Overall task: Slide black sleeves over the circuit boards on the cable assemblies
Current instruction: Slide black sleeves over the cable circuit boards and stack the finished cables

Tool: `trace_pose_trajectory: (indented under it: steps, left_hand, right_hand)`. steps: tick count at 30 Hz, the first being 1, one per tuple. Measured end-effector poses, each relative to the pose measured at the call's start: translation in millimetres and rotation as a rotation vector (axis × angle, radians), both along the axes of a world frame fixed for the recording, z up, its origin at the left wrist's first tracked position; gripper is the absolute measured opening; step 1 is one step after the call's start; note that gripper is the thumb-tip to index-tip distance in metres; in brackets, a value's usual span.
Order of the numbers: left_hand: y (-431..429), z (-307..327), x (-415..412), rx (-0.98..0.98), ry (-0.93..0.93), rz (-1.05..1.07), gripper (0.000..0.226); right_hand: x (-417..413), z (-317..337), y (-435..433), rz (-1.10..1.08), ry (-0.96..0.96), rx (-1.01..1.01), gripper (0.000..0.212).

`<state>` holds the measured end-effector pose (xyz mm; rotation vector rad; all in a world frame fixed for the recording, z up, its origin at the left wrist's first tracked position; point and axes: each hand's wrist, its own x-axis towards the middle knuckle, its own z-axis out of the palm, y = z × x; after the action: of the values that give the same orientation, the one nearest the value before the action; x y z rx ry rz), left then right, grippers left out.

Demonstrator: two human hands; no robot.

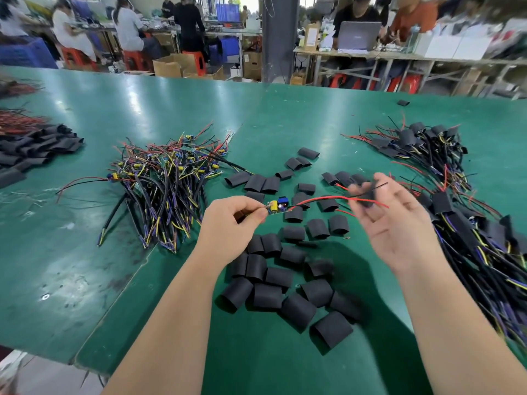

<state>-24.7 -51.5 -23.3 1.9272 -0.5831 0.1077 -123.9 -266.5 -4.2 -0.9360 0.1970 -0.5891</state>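
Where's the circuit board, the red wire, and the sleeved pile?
circuit board (279, 208): head view, board's middle.
red wire (319, 199): head view, mid-span right of board.
sleeved pile (441, 202): head view, one black sleeve.

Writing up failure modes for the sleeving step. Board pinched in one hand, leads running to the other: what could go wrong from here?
1. The left hand pinches the circuit board only at its end; pushing the sleeve on could tilt it or pull it loose.
2. The red leads splay past the blurred right hand; one may miss the sleeve opening and kink.
3. The tall yellow and blue parts on the board could snag the sleeve's edge.
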Motion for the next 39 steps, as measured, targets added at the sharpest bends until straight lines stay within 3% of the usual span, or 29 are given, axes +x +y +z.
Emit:
trace_pose_trajectory:
  steps: [3, 6, 12, 20, 24, 30, 39]
  left_hand:
    - [0, 1, -2, 0.003, -0.005, -0.036, 0.03]
    - [-1, 1, -3, 0.001, -0.008, -0.051, 0.028]
    - [0, 1, -4, -0.006, -0.014, -0.046, 0.029]
    - [1, 0, 0, -0.012, -0.026, -0.013, 0.032]
    - [3, 0, 0, -0.014, -0.024, 0.01, 0.032]
    - [3, -2, 2, -0.016, -0.009, 0.072, 0.033]
    - [2, -3, 3, -0.019, 0.027, 0.101, 0.031]
  right_hand:
    - [-4, 9, -6, -0.015, -0.161, 0.346, 0.037]
    - [-4, 14, -3, -0.03, -0.221, 0.475, 0.044]
    - [-5, 17, 7, 0.072, -0.092, 0.346, 0.036]
    - [-9, 22, 11, 0.234, -0.134, 0.19, 0.038]
    - [-7, 22, 14, 0.279, -0.128, 0.144, 0.059]
    - [-8, 20, 16, 0.298, -0.135, 0.028, 0.053]
    - [-8, 19, 18, 0.292, -0.142, 0.066, 0.044]
